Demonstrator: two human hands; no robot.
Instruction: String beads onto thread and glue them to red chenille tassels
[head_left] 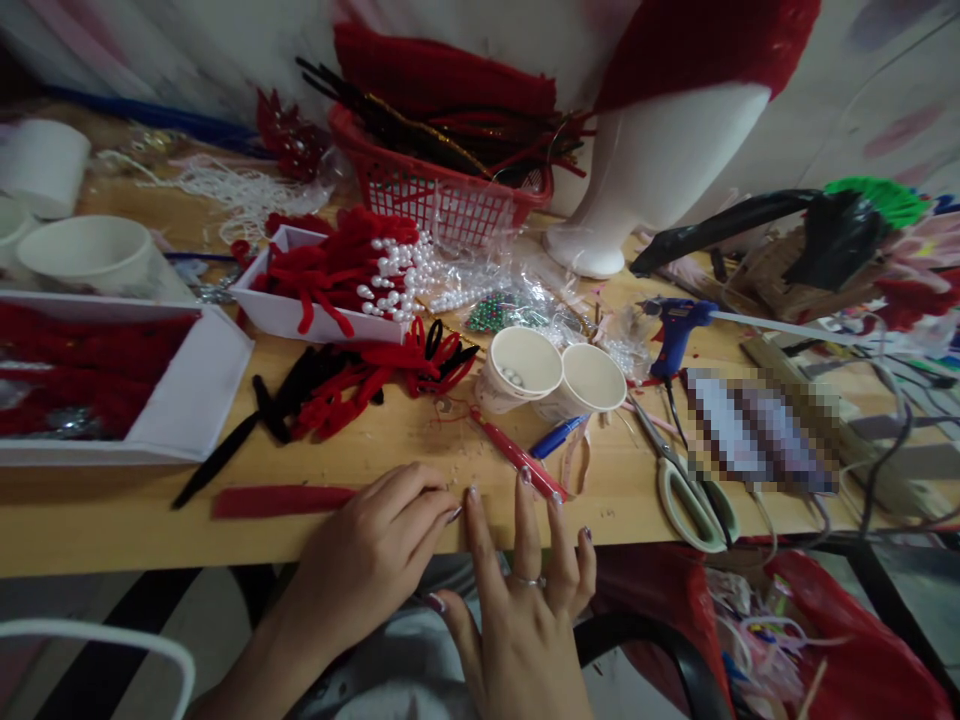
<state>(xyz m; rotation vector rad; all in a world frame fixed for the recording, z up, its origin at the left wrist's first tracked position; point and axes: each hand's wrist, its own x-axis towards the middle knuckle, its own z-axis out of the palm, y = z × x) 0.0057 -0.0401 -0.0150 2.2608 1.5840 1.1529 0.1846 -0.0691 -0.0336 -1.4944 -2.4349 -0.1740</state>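
Observation:
My left hand (386, 525) rests at the table's front edge, its fingers bent and pressed together. Whatever it may hold is hidden. Beside its wrist lies a flat dark-red strip (281, 500). My right hand (517, 590), with a ring on one finger, is open with its fingers spread over the table edge. Its fingertips are at the lower end of a slim red tool (510, 450), whose kind I cannot make out. A blue pen (559, 437) lies just beyond. Small pale bits are scattered on the wood between the hands and the paper cup (501, 400).
Red and black fuzzy stems (375, 385) lie left of the cups. White boxes (195, 390) hold red pieces. Scissors (686, 490) and a blue glue gun (671, 335) lie right. Behind stand a red basket (450, 205) and a white mannequin head (660, 170).

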